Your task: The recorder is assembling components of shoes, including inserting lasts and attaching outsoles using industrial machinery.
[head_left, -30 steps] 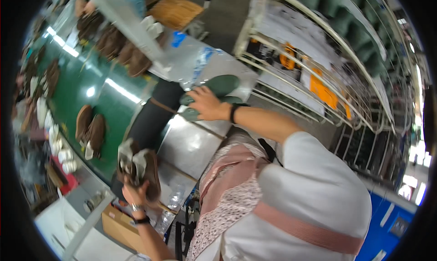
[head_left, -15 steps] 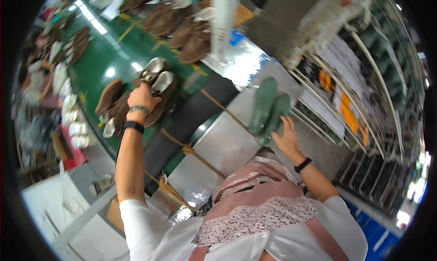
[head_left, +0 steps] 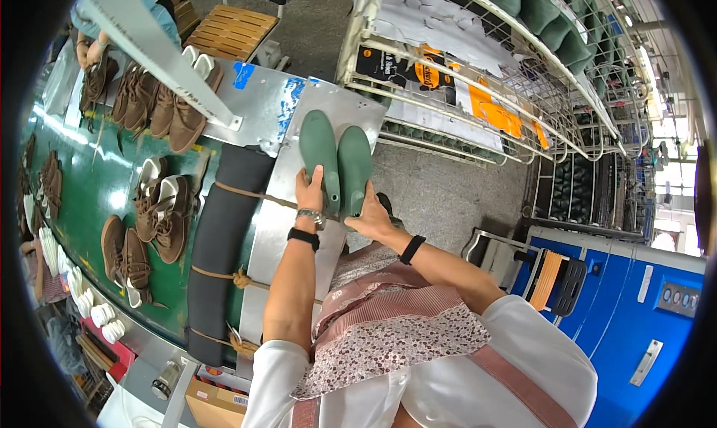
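Note:
A pair of green shoe lasts lies sole up, side by side, over the metal ledge in front of me. My left hand (head_left: 311, 193) is closed on the near end of the left shoe last (head_left: 319, 139), its thumb on top. On the right shoe last (head_left: 354, 156), my right hand (head_left: 371, 217) grips the near end from the right side. Left of my hands, brown lace-up shoes (head_left: 173, 215) with pale linings stand on the green conveyor belt (head_left: 78, 178). Another brown pair (head_left: 125, 252) sits nearer, one shoe tipped.
A black padded roll (head_left: 216, 256) tied with cord runs between belt and ledge. A slanted metal post (head_left: 160, 51) rises at far left. A wire rack (head_left: 448, 69) with green lasts stands at far right. Another person's hand (head_left: 93, 52) shows near more brown shoes. A blue cabinet (head_left: 590, 323) is at right.
My left hand has left the brown shoes on the belt and moved right onto the left shoe last. My right hand has closed on the other one. The view has turned rightward.

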`<act>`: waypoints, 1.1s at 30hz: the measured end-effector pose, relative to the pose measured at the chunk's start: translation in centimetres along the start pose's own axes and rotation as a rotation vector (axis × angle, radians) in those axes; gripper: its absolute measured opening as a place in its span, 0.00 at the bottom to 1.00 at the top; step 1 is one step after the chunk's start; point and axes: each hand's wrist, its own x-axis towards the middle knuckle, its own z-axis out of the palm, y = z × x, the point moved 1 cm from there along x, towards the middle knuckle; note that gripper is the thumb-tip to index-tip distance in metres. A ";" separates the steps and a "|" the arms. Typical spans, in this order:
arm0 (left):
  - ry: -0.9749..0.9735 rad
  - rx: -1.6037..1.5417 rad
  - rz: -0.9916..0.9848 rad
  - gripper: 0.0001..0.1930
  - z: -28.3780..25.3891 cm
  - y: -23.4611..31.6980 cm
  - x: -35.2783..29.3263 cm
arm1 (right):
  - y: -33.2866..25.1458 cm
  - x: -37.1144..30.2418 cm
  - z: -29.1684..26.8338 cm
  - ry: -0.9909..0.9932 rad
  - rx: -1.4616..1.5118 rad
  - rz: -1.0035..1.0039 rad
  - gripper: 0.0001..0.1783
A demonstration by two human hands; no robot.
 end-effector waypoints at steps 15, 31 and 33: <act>-0.397 -0.305 -0.224 0.43 18.4 -5.2 -12.8 | 17.8 0.7 -21.6 -0.309 1.043 0.459 0.37; -0.150 0.976 0.462 0.36 38.7 -12.5 12.6 | 29.1 36.8 -20.5 -0.016 0.299 -0.102 0.33; -0.109 0.899 0.591 0.25 38.4 -13.8 14.4 | 26.0 37.8 -18.4 0.029 0.486 -0.018 0.32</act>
